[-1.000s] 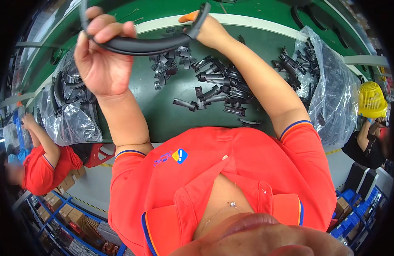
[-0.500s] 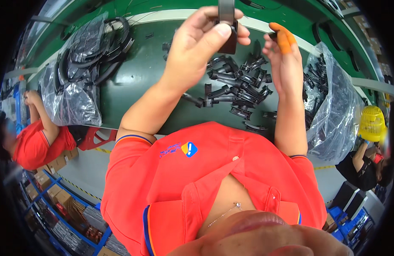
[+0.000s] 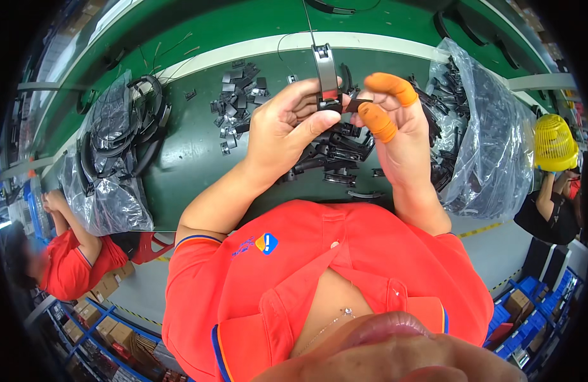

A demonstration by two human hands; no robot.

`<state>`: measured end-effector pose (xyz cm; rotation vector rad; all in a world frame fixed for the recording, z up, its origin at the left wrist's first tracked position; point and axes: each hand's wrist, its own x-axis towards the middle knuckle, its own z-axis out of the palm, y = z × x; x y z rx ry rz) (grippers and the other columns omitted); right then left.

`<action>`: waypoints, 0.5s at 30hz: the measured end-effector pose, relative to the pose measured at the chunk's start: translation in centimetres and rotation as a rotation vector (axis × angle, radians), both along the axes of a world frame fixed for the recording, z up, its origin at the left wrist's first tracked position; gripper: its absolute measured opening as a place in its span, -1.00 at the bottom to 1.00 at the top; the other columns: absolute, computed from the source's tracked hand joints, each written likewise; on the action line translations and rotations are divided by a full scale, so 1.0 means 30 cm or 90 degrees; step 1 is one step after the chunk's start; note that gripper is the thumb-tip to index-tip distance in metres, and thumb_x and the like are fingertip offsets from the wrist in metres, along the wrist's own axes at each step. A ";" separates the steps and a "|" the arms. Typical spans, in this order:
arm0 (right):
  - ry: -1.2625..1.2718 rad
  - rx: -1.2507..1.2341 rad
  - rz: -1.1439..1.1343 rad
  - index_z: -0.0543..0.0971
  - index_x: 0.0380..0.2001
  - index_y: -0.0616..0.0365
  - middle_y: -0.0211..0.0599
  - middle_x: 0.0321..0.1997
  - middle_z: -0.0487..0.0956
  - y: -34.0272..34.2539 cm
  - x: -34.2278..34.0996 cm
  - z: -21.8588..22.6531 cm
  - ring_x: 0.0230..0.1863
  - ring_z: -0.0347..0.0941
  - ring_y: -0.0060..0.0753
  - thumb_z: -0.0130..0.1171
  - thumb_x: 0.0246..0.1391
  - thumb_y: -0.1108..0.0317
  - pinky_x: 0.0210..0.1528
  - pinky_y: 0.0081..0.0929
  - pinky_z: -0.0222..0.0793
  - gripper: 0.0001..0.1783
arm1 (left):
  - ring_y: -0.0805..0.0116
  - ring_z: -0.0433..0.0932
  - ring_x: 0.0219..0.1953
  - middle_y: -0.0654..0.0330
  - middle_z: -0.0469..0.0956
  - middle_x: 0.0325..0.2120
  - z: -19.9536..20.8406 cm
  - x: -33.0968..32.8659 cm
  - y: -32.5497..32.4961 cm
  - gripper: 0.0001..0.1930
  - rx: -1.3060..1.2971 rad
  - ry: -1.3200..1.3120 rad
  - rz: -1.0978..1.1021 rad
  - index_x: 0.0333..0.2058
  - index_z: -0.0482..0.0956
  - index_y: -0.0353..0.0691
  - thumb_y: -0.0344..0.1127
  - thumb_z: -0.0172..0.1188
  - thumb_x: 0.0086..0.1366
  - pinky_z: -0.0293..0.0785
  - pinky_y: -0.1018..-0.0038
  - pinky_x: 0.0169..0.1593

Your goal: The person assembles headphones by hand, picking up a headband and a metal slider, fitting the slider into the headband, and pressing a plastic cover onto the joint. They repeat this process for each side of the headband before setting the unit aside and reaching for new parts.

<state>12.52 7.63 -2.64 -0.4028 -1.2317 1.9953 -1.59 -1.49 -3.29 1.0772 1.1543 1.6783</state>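
Observation:
Between thumb and fingers, my left hand point(image 3: 281, 124) grips a black curved band point(image 3: 326, 70), upright, with a thin wire rising from its top end. A little red shows near its lower end. My right hand point(image 3: 405, 137), wearing orange finger cots on thumb and forefinger, pinches a small dark piece point(image 3: 356, 105) beside that lower end. Whether the piece touches the band I cannot tell. Below the hands lies a pile of black curved parts point(image 3: 338, 153), partly covered by the fingers. Beyond my left hand are several small black pieces point(image 3: 233, 102) scattered over the green table.
On the left, a clear plastic bag point(image 3: 116, 197) lies under several black headbands point(image 3: 151, 137). Another clear bag point(image 3: 497, 146) holds black parts on the right. A white rail point(image 3: 243, 51) crosses behind the green table point(image 3: 186, 165). Co-workers sit at both sides, near a yellow basket point(image 3: 555, 143).
My right hand has come left to the band with the small dark piece. The band now stands lower in view, and more of its upper end shows. The whole view has shifted.

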 end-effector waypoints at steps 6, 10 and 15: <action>-0.057 0.093 -0.037 0.49 -0.31 0.25 -0.36 -0.23 0.41 -0.016 -0.024 -0.012 -0.27 0.38 -0.54 0.19 -0.10 0.59 -0.21 -0.62 0.31 -0.78 | 0.34 0.48 -0.10 0.03 0.47 -0.14 -0.021 0.001 -0.004 -0.58 0.059 0.043 0.018 -0.03 0.33 -0.46 -0.49 0.17 0.13 0.44 0.48 -0.02; -0.141 0.292 -0.072 0.50 -0.33 0.27 -0.41 -0.21 0.34 -0.008 -0.019 -0.015 -0.25 0.34 -0.55 0.23 -0.15 0.60 -0.22 -0.66 0.27 -0.76 | 0.37 0.49 -0.12 0.05 0.47 -0.14 -0.017 -0.007 -0.009 -0.61 0.033 0.047 0.028 -0.04 0.35 -0.46 -0.48 0.16 0.14 0.44 0.49 -0.03; -0.130 0.340 -0.055 0.50 -0.33 0.26 -0.40 -0.23 0.34 0.009 -0.006 -0.030 -0.22 0.33 -0.53 0.25 -0.19 0.61 -0.20 -0.64 0.27 -0.74 | 0.45 0.50 -0.19 0.08 0.50 -0.18 -0.026 0.005 -0.008 -0.61 0.025 0.036 0.019 -0.04 0.36 -0.46 -0.43 0.16 0.16 0.44 0.55 -0.07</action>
